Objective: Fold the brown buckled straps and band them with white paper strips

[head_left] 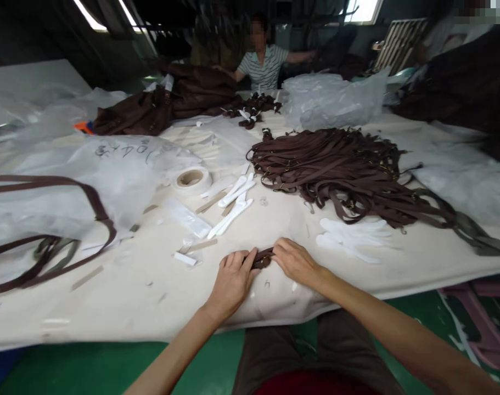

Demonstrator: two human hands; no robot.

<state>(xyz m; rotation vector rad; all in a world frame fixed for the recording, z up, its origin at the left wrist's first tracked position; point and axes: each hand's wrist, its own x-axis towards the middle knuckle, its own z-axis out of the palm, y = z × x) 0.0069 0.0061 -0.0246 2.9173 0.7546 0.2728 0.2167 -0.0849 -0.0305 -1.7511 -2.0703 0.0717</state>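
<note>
Close to the table's front edge, a short folded bundle of brown strap (263, 259) lies between my two hands. My left hand (236, 277) grips its left end, thumb and fingers pressed together on it. At the other end my right hand (294, 262) pinches the strap with curled fingers. A small brassy or brown fitting seems to show on the bundle, too small to name. Beyond my right hand lies a large heap of brown straps (332, 164) with small metal hooks. White plastic ties (354, 237) lie right of that hand, and more white ties (233, 206) lie beyond my left.
A roll of white tape (192, 180) sits on the cloth-covered table (122, 318). Loose brown straps (97, 208) and plastic sheeting (126, 164) spread at left. Brown fabric (138, 112) and a clear plastic bag (332, 99) lie at the back, where another person (263, 66) is.
</note>
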